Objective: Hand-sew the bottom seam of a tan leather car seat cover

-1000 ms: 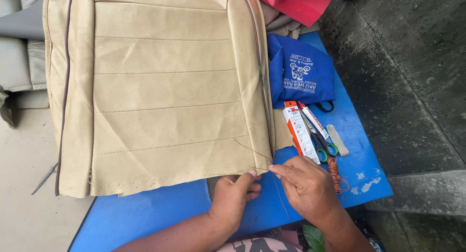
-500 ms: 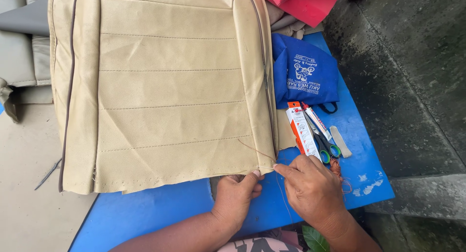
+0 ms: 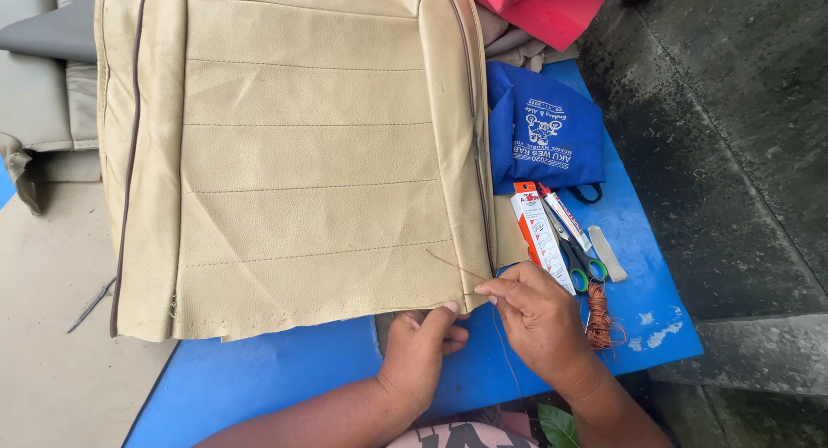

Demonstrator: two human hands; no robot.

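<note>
Beige seat cover [image 3: 302,155] lies flat on blue table [image 3: 276,379], its bottom edge toward the person. L hand [image 3: 423,349] pinches that bottom hem w/ thumb on top, fingers curled under the fabric, near the cover's lower R corner. R hand [image 3: 539,314] just beside it, fingertips closed on a needle [image 3: 473,294] at the hem; the needle is barely visible. Thin brown thread [image 3: 453,265] runs from there up across the cover. To the R, on the table: scissors w/ green handles [image 3: 580,258], a small white and orange box [image 3: 542,237], a coil of brown cord [image 3: 597,319] near the R wrist, a blue bag [image 3: 543,137] further up. Red cloth [image 3: 552,8] at top edge.
</note>
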